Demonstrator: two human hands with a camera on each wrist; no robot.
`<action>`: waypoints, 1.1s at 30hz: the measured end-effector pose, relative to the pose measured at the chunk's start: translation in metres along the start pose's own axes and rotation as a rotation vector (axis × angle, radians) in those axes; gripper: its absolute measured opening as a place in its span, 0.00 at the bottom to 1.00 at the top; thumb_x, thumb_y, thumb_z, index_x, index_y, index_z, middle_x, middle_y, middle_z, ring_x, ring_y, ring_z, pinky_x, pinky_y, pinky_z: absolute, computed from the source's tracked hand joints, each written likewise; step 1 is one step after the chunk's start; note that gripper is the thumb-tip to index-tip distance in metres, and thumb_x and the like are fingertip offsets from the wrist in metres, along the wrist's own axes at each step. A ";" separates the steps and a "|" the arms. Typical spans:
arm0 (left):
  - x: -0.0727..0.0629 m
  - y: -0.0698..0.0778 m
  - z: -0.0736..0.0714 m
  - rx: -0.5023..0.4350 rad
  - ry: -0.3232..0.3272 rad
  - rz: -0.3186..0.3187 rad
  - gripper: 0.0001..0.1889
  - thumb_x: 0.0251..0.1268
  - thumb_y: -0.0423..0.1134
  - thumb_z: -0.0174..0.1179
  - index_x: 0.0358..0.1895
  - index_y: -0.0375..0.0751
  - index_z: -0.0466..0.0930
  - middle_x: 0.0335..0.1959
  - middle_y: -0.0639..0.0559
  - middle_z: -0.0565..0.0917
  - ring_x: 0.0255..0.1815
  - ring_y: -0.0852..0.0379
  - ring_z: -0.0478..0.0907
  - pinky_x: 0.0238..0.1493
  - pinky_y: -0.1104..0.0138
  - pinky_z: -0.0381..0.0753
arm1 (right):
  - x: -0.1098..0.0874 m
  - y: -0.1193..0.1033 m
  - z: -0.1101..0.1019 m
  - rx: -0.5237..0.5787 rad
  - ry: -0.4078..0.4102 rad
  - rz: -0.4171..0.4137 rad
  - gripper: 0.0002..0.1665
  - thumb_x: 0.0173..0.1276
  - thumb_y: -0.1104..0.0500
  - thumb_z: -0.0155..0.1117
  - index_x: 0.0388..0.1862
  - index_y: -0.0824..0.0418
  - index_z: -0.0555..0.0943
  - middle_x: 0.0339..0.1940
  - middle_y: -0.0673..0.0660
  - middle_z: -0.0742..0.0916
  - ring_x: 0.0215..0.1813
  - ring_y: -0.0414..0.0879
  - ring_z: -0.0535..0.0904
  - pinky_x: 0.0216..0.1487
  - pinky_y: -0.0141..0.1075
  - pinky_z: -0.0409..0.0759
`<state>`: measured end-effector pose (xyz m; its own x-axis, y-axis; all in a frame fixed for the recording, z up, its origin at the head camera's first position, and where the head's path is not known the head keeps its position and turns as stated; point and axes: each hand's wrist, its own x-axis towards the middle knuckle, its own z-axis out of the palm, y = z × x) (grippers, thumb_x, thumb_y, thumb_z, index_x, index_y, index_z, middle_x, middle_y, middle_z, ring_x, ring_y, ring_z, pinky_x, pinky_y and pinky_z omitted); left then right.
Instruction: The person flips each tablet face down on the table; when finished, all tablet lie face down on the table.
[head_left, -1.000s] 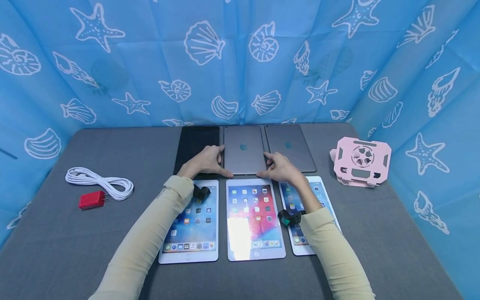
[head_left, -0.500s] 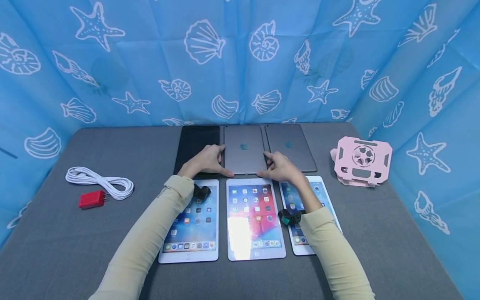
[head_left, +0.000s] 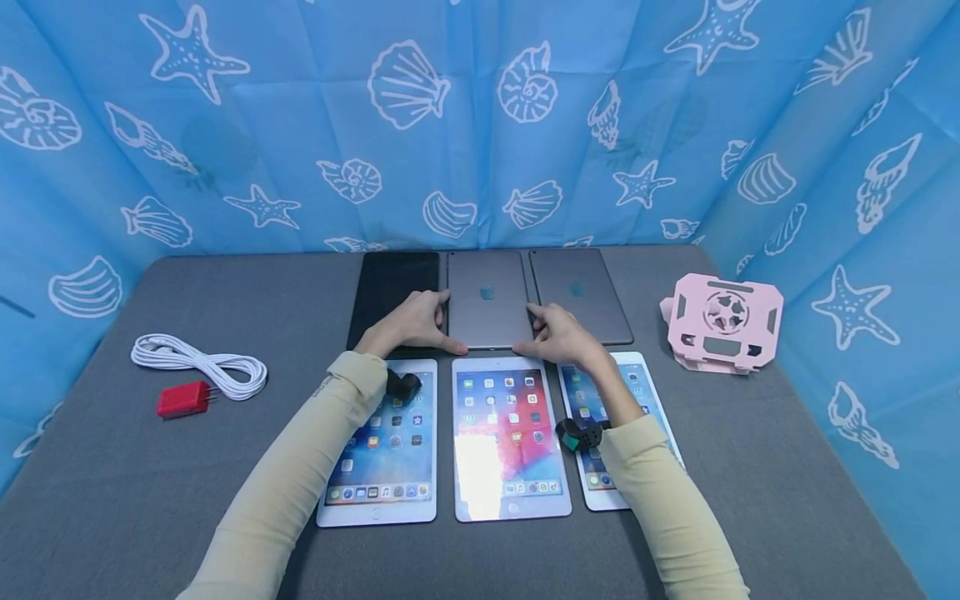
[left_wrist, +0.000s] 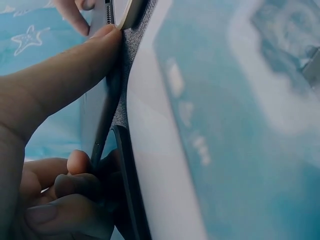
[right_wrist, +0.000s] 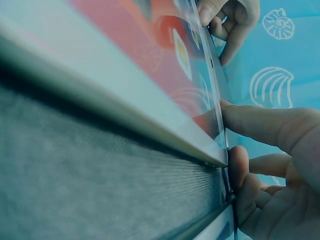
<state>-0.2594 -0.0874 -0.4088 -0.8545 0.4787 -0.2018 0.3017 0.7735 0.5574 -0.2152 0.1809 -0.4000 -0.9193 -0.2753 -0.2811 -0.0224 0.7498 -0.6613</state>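
Note:
A grey tablet lies back-up, its logo showing, in the middle of the far row. My left hand holds its near left corner, thumb on the front edge and fingers curled at the side. At the near right corner my right hand does the same. To the left is a black tablet, partly behind my left hand; to the right, a darker grey tablet, back-up. The left wrist view shows the thumb along the grey tablet's edge. In the right wrist view, curled fingers meet that edge.
Nearer, three white tablets with lit screens lie in a row: left, middle and right. Forearms cross the outer two. A coiled white cable and red plug adapter lie left. A pink stand is right.

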 end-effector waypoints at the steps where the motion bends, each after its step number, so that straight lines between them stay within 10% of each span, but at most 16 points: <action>1: 0.000 0.000 0.000 0.001 0.001 0.004 0.60 0.52 0.58 0.77 0.79 0.27 0.53 0.19 0.55 0.67 0.19 0.62 0.59 0.25 0.70 0.61 | 0.000 0.000 0.000 0.001 -0.001 -0.002 0.53 0.69 0.56 0.72 0.83 0.68 0.53 0.61 0.68 0.74 0.40 0.46 0.76 0.45 0.37 0.76; 10: -0.011 -0.005 -0.001 -0.003 0.007 0.087 0.59 0.57 0.56 0.75 0.81 0.29 0.50 0.34 0.49 0.73 0.28 0.58 0.64 0.39 0.65 0.70 | -0.002 -0.003 0.001 -0.012 0.008 -0.051 0.48 0.70 0.56 0.70 0.82 0.64 0.58 0.64 0.72 0.73 0.50 0.55 0.82 0.55 0.47 0.83; 21: -0.037 -0.030 -0.018 -0.066 0.066 0.117 0.53 0.58 0.51 0.75 0.81 0.36 0.54 0.36 0.48 0.74 0.23 0.58 0.66 0.31 0.66 0.69 | -0.006 -0.028 -0.002 -0.060 0.026 -0.104 0.45 0.67 0.57 0.72 0.79 0.64 0.63 0.62 0.71 0.77 0.30 0.44 0.73 0.33 0.33 0.75; 33: -0.076 -0.071 -0.045 -0.024 0.156 0.051 0.54 0.59 0.49 0.75 0.81 0.34 0.52 0.39 0.43 0.75 0.27 0.55 0.69 0.34 0.64 0.71 | 0.004 -0.077 0.014 -0.025 0.023 -0.188 0.45 0.69 0.55 0.72 0.80 0.61 0.63 0.66 0.68 0.79 0.54 0.58 0.84 0.52 0.46 0.85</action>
<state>-0.2351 -0.1970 -0.3967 -0.8944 0.4449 -0.0462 0.3375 0.7390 0.5831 -0.2114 0.1136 -0.3599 -0.9067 -0.3986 -0.1382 -0.2041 0.7012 -0.6831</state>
